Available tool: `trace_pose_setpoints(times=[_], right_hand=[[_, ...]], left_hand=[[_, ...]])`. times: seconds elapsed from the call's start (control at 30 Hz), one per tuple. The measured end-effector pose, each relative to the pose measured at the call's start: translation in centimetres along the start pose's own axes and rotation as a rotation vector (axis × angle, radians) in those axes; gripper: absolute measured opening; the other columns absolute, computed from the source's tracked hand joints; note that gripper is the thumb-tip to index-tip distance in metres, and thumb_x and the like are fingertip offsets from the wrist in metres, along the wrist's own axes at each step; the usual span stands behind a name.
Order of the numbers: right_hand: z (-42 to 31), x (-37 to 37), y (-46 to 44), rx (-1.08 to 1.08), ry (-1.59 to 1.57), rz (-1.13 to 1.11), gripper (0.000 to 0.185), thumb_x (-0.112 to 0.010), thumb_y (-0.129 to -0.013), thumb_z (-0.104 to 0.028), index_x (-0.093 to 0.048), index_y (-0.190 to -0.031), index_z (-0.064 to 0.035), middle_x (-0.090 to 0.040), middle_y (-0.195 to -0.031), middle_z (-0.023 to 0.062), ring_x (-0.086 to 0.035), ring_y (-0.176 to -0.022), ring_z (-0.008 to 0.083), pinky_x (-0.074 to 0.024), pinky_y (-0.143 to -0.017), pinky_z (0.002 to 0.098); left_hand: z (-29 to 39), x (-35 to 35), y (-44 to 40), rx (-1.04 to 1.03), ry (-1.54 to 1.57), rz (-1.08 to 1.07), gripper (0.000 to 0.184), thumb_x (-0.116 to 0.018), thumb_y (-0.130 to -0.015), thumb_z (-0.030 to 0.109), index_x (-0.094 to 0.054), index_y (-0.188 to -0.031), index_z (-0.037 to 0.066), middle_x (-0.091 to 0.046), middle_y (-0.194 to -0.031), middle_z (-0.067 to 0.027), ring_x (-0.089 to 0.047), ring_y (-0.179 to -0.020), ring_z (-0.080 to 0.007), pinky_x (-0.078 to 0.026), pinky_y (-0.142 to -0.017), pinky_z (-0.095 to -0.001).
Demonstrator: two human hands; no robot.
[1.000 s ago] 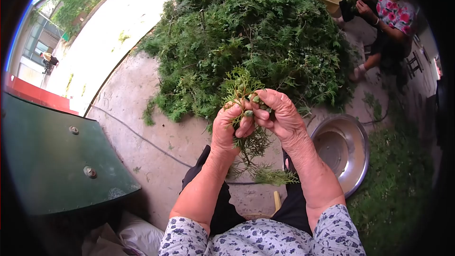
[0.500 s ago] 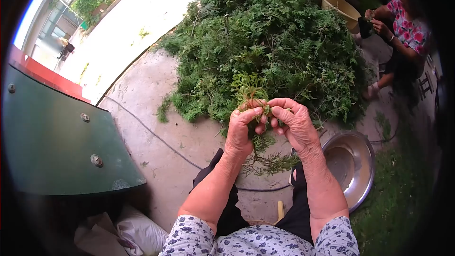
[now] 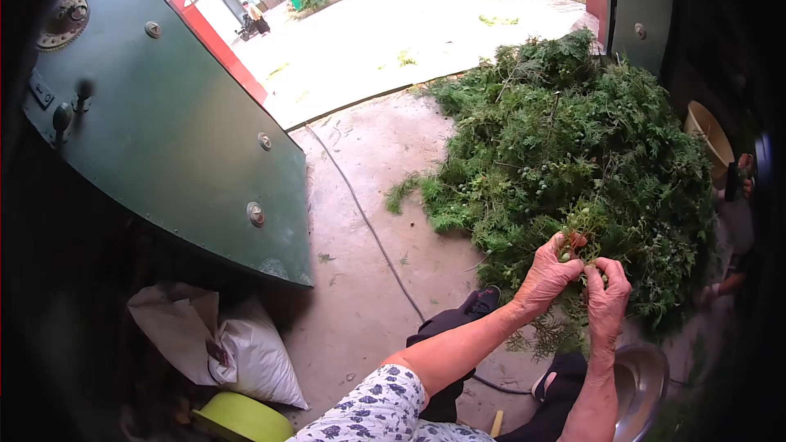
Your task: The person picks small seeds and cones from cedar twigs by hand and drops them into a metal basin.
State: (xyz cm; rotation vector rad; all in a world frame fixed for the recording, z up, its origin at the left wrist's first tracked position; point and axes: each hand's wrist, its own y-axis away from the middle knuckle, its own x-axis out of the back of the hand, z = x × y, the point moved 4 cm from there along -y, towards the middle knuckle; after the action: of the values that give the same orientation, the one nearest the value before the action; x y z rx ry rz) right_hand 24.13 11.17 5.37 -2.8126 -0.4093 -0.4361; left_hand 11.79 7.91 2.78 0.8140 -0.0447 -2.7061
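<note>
My left hand (image 3: 547,275) is closed around a leafy evergreen sprig (image 3: 584,219) that bears small green cones. Its lower twigs hang beneath my fingers. Close beside it, my right hand (image 3: 607,299) pinches at the same sprig, and a green cone (image 3: 605,280) shows by its fingers. Both hands are over the near edge of a big heap of cut evergreen branches (image 3: 573,139), dotted with pale round cones. To the right of my legs, partly behind my right forearm, sits a metal basin (image 3: 652,376).
A green metal door (image 3: 196,123) stands at left, with a white sack (image 3: 258,352) and a lime-green tub (image 3: 241,419) below. A dark cable (image 3: 360,206) crosses the concrete floor. At far right are a yellow basin (image 3: 709,137) and part of another person (image 3: 745,165).
My view has swung left, bringing the door, sack and lime-green tub further into sight. The sprig remains between my two hands. The other person is now mostly out of view.
</note>
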Motion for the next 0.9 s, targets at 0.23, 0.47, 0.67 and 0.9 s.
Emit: trace_pose_setpoints(times=[0.23,0.47,0.67,0.9], right_hand=[[5.3,6.7,-0.9,-0.338,-0.355,0.062,0.01,-0.06,-0.086,-0.012,-0.059,-0.092,-0.0041,-0.056,-0.075,0.0007,-0.048,-0.053,0.0032,-0.0321,-0.036,0.0159],[19.3,19.2,6.7,-0.721,-0.047,0.051,0.017,-0.058,-0.08,-0.011,-0.057,-0.096,-0.0073,-0.053,-0.07,-0.0006,-0.05,-0.051,0.0081,-0.0358,-0.035,0.0204],[25.0,23.7,18.0,-1.01,0.08,0.1,0.012,-0.053,-0.082,-0.011,-0.057,-0.093,-0.0098,-0.053,-0.071,0.0,-0.051,-0.053,0.0103,-0.039,-0.036,0.0246],[34.8,30.3,21.1,-0.842,0.245,0.159,0.015,-0.05,-0.083,-0.009,-0.058,-0.096,-0.0097,-0.054,-0.073,0.0,-0.051,-0.054,0.0095,-0.0386,-0.037,0.0241]], left_hand=[[-0.1,1.1,0.4,0.149,-0.064,-0.006,0.024,-0.065,-0.083,0.022,-0.056,-0.1,0.007,-0.054,-0.074,0.0032,-0.042,-0.057,-0.0024,-0.034,-0.05,-0.0179],[-1.3,0.6,0.1,0.238,-0.02,-0.071,0.038,-0.071,-0.078,0.018,-0.052,-0.109,0.007,-0.053,-0.081,0.0027,-0.046,-0.064,-0.0044,-0.038,-0.055,-0.0198],[-2.3,0.5,0.0,0.254,0.02,-0.12,0.052,-0.07,-0.078,0.011,-0.043,-0.122,0.006,-0.05,-0.094,0.0003,-0.049,-0.077,-0.0074,-0.041,-0.067,-0.0227],[-2.3,0.1,0.3,0.234,-0.091,-0.161,0.049,-0.062,-0.082,0.01,-0.04,-0.125,0.006,-0.049,-0.088,0.0006,-0.047,-0.071,-0.0069,-0.042,-0.062,-0.022]])
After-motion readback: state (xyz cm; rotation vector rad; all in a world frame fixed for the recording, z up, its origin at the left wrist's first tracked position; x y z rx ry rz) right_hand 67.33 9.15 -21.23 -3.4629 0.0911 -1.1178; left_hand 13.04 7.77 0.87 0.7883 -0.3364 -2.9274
